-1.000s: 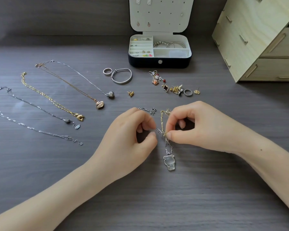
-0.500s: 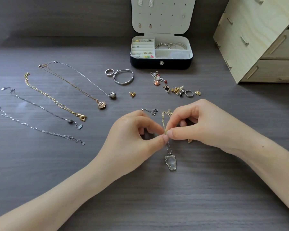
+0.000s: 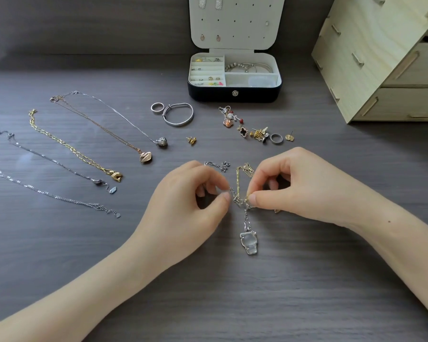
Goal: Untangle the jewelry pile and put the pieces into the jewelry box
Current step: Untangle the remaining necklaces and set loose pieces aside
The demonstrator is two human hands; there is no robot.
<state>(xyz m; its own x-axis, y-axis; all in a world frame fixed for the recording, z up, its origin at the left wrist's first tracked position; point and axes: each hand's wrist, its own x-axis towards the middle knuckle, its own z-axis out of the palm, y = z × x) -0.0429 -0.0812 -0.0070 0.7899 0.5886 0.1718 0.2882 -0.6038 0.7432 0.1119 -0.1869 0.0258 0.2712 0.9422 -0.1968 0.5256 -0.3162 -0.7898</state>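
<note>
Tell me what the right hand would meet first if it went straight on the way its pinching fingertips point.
The right hand points left. Past the tangled chains it pinches, it would probably meet the left hand first, whose fingertips pinch the same tangle just opposite.

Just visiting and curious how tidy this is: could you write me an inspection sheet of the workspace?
Surface: dark wood-grain table, jewelry spread over it.
Job's things: tangled chains held between both hands, clear pendant resting on the table below; open jewelry box at the back, partly filled.
Clutter: five necklaces laid straight on the left; bangle and loose earrings before the box.
Fingers: left hand and right hand each pinch the tangled chains.
Cables: nothing seen.
Surroundings: wooden drawer unit, back right.
</note>
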